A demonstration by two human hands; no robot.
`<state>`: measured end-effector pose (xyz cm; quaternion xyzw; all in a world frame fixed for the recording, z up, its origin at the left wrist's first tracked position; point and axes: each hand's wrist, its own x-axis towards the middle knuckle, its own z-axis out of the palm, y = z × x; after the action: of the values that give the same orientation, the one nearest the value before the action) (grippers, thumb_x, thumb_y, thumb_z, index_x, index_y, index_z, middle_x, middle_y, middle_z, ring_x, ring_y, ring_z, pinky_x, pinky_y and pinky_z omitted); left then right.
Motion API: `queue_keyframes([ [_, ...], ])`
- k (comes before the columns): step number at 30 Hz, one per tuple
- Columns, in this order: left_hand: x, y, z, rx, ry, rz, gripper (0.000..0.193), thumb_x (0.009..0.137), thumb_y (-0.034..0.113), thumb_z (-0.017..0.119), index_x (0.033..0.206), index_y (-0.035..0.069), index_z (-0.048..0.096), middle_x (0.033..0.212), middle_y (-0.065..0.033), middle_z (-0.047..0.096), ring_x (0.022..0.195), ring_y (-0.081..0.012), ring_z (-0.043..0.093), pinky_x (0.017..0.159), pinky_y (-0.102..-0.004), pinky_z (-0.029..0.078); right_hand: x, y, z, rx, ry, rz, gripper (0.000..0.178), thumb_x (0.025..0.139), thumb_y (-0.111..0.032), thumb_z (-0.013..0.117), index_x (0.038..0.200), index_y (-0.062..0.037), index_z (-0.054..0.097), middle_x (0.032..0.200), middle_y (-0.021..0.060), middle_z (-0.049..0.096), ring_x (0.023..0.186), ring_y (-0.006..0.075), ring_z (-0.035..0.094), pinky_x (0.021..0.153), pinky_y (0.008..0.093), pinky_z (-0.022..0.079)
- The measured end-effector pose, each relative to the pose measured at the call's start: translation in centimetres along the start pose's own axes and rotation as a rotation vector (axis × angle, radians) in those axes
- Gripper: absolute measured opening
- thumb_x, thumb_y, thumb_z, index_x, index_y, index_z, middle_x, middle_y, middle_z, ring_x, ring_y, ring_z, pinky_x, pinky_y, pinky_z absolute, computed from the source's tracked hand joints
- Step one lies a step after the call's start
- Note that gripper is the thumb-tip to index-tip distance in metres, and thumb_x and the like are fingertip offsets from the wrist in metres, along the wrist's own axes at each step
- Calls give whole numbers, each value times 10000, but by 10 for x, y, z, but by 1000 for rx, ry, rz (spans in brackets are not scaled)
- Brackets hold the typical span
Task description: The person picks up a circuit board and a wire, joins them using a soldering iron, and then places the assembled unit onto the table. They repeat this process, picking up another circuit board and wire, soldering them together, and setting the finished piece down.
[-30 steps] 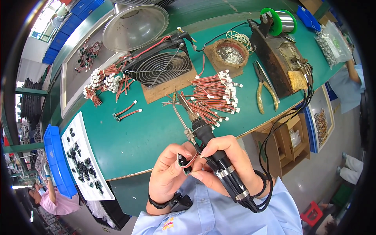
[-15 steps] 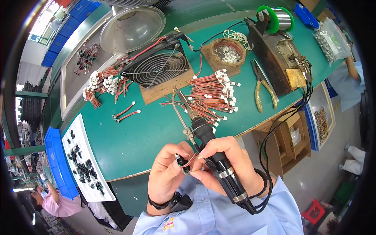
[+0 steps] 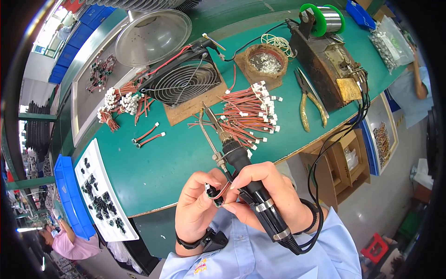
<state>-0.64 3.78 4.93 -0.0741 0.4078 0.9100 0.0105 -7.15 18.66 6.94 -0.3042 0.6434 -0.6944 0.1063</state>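
Note:
My left hand (image 3: 197,202) is closed on a small black connector part (image 3: 213,191) with thin red and white wires. My right hand (image 3: 267,195) wraps round a black soldering iron (image 3: 238,156), its metal tip pointing up and away over the bench. A thin solder feed tube (image 3: 209,135) runs alongside the iron. The thumb and finger of my right hand also reach the wires at the left hand. Beyond the tip lies a pile of red and black wire leads (image 3: 246,114) with white plugs. Two leads with small dark ends (image 3: 148,137) lie to the left.
A black fan (image 3: 186,81) stands at the back, beside a round solder pot (image 3: 267,63). Pliers (image 3: 309,100) lie before a solder feeder (image 3: 325,60) with a green spool. Left, a white tray (image 3: 86,160) holds black parts next to a blue bin (image 3: 69,195). Other people are nearby.
The view has shifted slightly, and the iron's tip sits a little farther left. Both hands keep their holds; little else differs.

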Motion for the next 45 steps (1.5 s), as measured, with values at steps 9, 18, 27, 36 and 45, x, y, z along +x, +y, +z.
queue_keyframes([
  [9,0,3,3,46,58,-11,237,849,205,611,982,27,528,861,-69,490,774,-143,446,692,-264,354,1,-1,-3,-60,-37,-12,422,704,70,694,1023,-20,433,807,76,618,735,146,639,653,244,496],
  [18,-1,2,-1,47,41,-18,238,848,198,610,989,23,529,884,-76,507,793,-147,461,707,-269,364,4,-1,-6,-45,-71,-8,427,706,67,696,1031,-18,431,811,73,615,734,149,637,653,244,491],
  [27,-2,5,3,157,68,6,238,858,189,592,988,1,527,905,-90,527,836,-160,493,744,-281,382,2,4,-5,-3,-37,17,402,754,-4,650,1091,-92,448,754,54,531,611,188,566,538,286,443],
  [36,-3,8,2,193,54,-22,203,864,147,569,974,-13,513,907,-95,531,842,-148,497,774,-282,395,5,1,-10,-45,-113,83,413,742,-3,679,1072,-69,440,763,50,563,654,164,597,580,265,464],
  [45,-4,7,0,213,19,36,128,883,77,521,974,5,468,965,-104,561,878,-140,515,808,-278,403,3,5,-6,-48,-12,45,428,732,16,686,1081,-57,448,802,52,605,681,151,616,591,257,479],
])
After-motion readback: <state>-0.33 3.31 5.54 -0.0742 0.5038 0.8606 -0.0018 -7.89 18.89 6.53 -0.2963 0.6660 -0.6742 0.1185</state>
